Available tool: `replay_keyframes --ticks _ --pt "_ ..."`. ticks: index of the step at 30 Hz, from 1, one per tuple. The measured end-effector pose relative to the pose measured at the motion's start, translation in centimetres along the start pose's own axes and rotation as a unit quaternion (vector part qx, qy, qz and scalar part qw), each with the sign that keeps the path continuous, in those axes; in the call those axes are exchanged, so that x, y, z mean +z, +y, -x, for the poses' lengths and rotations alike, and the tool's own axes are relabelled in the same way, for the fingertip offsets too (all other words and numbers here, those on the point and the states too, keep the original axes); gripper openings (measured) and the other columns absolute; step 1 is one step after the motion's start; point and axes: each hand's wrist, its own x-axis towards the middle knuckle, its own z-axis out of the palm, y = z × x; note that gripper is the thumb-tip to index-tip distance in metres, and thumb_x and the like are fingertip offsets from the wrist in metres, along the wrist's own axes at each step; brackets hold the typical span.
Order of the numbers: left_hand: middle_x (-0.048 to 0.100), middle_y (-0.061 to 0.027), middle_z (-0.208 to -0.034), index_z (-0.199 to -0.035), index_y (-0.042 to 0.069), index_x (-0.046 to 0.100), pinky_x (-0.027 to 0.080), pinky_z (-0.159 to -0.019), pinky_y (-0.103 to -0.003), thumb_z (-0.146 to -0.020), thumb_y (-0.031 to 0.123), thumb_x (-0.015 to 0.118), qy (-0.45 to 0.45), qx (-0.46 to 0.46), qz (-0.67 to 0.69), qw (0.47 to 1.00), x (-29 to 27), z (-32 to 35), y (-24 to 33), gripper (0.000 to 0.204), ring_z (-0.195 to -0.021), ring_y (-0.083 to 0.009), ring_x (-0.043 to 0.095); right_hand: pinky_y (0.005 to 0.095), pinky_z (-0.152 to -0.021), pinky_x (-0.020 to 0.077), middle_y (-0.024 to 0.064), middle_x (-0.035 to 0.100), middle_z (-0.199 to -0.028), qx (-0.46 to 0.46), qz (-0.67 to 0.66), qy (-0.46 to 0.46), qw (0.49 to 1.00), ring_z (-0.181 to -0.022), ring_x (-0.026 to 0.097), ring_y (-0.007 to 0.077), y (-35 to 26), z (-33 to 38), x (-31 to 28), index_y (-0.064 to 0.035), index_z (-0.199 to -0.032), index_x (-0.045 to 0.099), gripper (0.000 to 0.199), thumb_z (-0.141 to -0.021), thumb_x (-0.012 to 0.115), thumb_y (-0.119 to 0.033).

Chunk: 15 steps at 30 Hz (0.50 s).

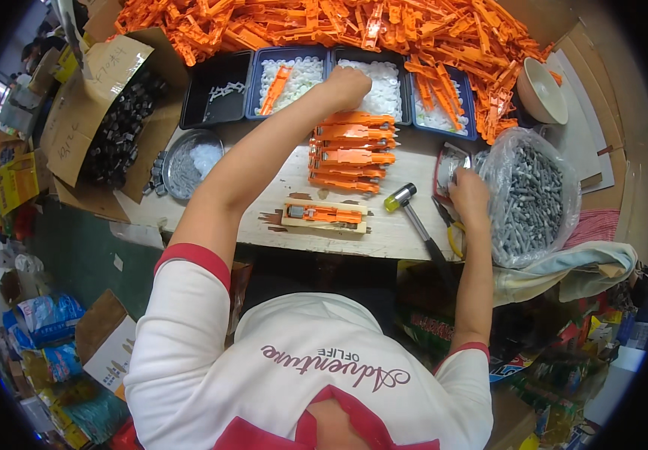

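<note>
Head view: left hand (pixel 348 84) reaches into the blue tray of white parts (pixel 373 90), fingers curled shut; what they pinch cannot be told. Right hand (pixel 468 195) rests by the clear bag of grey pins (pixel 534 199), grip hidden. Stacked orange pieces (pixel 350 150) lie between.

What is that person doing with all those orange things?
A person at a wooden workbench is putting small parts together. Their left hand reaches into a blue tray of small white pieces, and their right hand rests by a clear bag of grey screws. A stack of orange plastic parts sits in the middle, with one more lying in a wooden holder. A small mallet lies beside it, and a big heap of orange parts is piled at the back.
</note>
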Motion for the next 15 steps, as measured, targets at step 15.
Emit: replay_keyframes --ticks 15 --pt "0.063 -0.0122 -0.077 -0.088 -0.005 0.064 0.05 -0.052 -0.026 -0.079 0.006 0.062 0.108 -0.163 0.544 0.816 -2.1 3.2 -0.8 0.014 -0.072 -0.0176 0.065 0.0432 -0.07 0.0441 0.0186 0.056 -0.086 -0.032 -0.097 0.082 0.991 -0.083 0.055 0.0362 0.2 1.0 0.4 0.0001 -0.083 0.059 0.015 -0.073 0.048 0.001"
